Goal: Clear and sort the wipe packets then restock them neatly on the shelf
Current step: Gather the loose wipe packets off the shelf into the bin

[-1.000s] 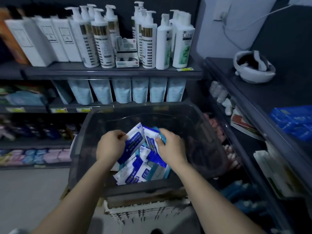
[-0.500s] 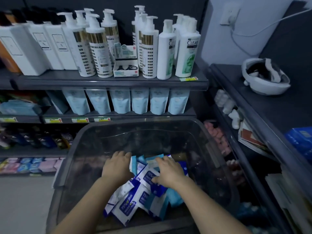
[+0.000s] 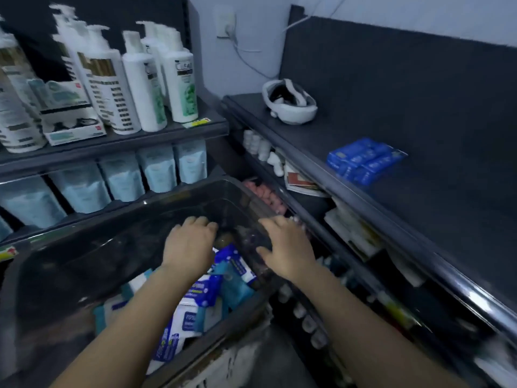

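A dark see-through plastic bin (image 3: 84, 261) stands in front of me with several blue-and-white wipe packets (image 3: 201, 301) piled in its near right part. My left hand (image 3: 190, 245) hovers over the pile, back up, fingers loosely bent, with nothing seen in it. My right hand (image 3: 285, 247) is spread flat over the bin's right rim and holds nothing. A stack of blue packets (image 3: 366, 161) lies on the dark top shelf (image 3: 419, 121) to the right. The picture is motion-blurred.
White pump bottles (image 3: 145, 85) and a small box (image 3: 70, 121) fill the upper left shelf, with pale blue pouches (image 3: 156, 169) on the shelf below. A white headset (image 3: 289, 107) sits at the back of the right shelf. Small goods crowd the lower right shelves (image 3: 349, 228).
My view has swung right toward the side shelf. Both hands have let go of the packets in the bin and moved up and right, the right hand reaching the bin's rim.
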The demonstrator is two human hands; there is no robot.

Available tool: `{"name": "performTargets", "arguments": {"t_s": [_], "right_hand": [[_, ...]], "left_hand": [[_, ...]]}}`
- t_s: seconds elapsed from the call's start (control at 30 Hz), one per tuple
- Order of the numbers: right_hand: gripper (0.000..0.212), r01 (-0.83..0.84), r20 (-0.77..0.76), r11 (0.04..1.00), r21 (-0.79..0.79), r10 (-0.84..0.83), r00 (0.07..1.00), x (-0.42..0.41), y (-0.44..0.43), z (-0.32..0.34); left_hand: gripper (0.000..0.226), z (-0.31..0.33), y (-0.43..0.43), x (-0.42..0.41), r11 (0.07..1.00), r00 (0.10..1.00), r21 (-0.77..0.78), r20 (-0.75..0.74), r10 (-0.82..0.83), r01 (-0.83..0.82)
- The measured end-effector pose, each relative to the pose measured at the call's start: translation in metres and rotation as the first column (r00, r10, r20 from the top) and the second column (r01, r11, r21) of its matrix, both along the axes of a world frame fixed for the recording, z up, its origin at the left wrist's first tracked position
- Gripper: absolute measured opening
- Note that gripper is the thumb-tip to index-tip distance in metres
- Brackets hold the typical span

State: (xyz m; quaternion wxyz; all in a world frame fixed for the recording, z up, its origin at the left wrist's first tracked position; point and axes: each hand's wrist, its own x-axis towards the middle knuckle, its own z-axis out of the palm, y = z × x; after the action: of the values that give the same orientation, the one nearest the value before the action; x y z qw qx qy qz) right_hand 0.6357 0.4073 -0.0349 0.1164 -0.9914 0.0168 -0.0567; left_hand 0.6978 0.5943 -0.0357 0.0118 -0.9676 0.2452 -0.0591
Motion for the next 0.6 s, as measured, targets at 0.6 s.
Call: {"name": "performTargets", "arguments": {"t_s": [0.6], "right_hand": [[0.058,0.600,0.138,0.800,-0.002,-0.594,0.792,-0.280,-0.198,0.052]], "left_hand": [[0.041,0.063,-0.257,-0.172,0.822,0.831,-0.126,0.060,-0.553,0.555]]}}
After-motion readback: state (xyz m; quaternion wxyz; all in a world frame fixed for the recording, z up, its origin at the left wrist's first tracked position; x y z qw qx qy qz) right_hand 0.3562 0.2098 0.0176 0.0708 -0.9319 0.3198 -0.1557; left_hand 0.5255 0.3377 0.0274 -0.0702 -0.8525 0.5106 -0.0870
